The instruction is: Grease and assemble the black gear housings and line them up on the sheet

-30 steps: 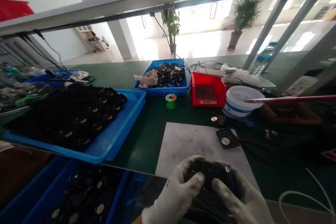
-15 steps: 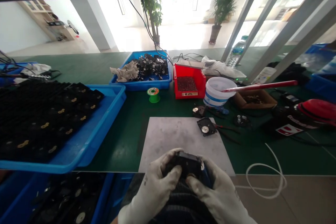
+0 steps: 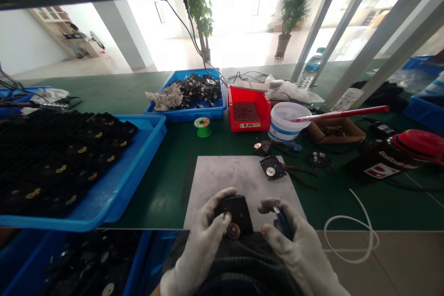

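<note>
Our bench [image 3: 161, 180] has the front tray [image 3: 128, 162] left, spool [image 3: 203, 130] right of it, back tray [image 3: 194, 115] behind that, bin [image 3: 245, 126] and bucket [image 3: 281, 132] further right, sheet [image 3: 222, 175] up front. Part [image 3: 242, 210]'s in our left hand [image 3: 210, 222].

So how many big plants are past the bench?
2. The left plant stands beyond the bench, near the picture's middle; the right plant is beside the slanted metal posts. Others may be hidden.

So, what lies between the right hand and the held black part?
Nothing: the head view shows open space between the right hand and black part, pale sheet behind.
</note>
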A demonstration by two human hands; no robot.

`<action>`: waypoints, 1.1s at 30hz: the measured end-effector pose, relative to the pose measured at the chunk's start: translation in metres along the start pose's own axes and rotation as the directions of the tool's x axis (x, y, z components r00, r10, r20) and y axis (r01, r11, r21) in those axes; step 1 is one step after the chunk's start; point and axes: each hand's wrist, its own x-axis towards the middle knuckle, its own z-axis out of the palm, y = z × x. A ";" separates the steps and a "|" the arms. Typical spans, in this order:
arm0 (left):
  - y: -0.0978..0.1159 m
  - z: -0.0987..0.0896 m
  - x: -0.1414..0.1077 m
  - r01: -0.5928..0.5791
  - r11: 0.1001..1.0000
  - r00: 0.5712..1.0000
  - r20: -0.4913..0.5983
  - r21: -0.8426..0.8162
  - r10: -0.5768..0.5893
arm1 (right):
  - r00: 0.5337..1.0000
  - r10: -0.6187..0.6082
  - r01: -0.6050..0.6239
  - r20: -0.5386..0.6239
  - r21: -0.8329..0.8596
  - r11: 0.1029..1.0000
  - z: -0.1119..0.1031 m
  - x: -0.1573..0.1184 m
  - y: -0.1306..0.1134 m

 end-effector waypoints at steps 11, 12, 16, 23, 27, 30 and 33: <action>-0.024 0.011 -0.008 -0.146 0.985 0.989 0.028 0.089 0.145 | 0.998 0.021 -0.036 0.064 0.241 0.970 0.022 0.000 -0.003; -0.028 0.012 -0.009 -0.167 0.981 0.985 -0.025 0.101 0.171 | 0.998 -0.004 -0.009 0.058 0.217 0.976 0.023 -0.001 -0.001; -0.027 0.013 -0.011 -0.249 0.941 0.960 -0.070 0.229 0.271 | 0.981 -0.187 0.184 0.061 0.051 0.982 0.023 0.001 0.007; -0.012 0.019 -0.021 -0.337 0.893 0.930 -0.043 0.297 0.365 | 0.837 -0.522 0.548 0.166 -0.265 0.794 0.009 0.006 0.021; -0.012 0.021 -0.021 -0.396 0.872 0.906 -0.031 0.288 0.422 | 0.737 -0.661 0.666 0.138 -0.313 0.677 0.011 0.001 0.021; -0.010 0.019 -0.011 -0.363 0.893 0.924 -0.020 0.267 0.382 | 0.772 -0.631 0.622 0.078 -0.295 0.725 0.018 0.008 0.014; -0.007 0.017 0.006 -0.227 0.946 0.967 -0.063 0.229 0.247 | 0.924 -0.371 0.383 0.097 -0.168 0.909 0.023 0.022 0.005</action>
